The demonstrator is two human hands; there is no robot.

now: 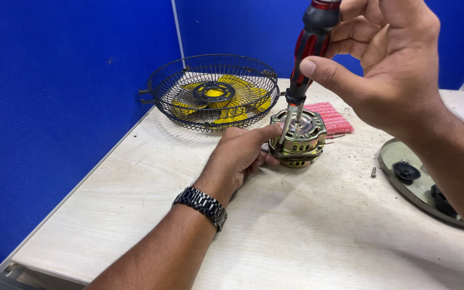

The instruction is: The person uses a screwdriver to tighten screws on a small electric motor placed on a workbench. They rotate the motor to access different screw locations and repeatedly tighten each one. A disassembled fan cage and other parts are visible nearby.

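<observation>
Motor (299, 138), a round brass-coloured metal housing with holes around its side, sits on the pale wooden table (275, 225), well in from every edge. Bare tabletop lies open toward the person from the motor; beyond it and to its left stands a black wire fan guard (213, 91) holding a yellow blade, close to the blue partition. A pink pad (331, 117) lies just behind the motor. A small screw (373, 172) and a round metal plate (422, 180), cut off by the right arm, lie to its right. The left hand (243, 156) clasps the motor's side. The right hand (388, 59) grips a red-and-black screwdriver (304, 59), its shaft reaching down to the motor's top; the tip is hard to make out.
</observation>
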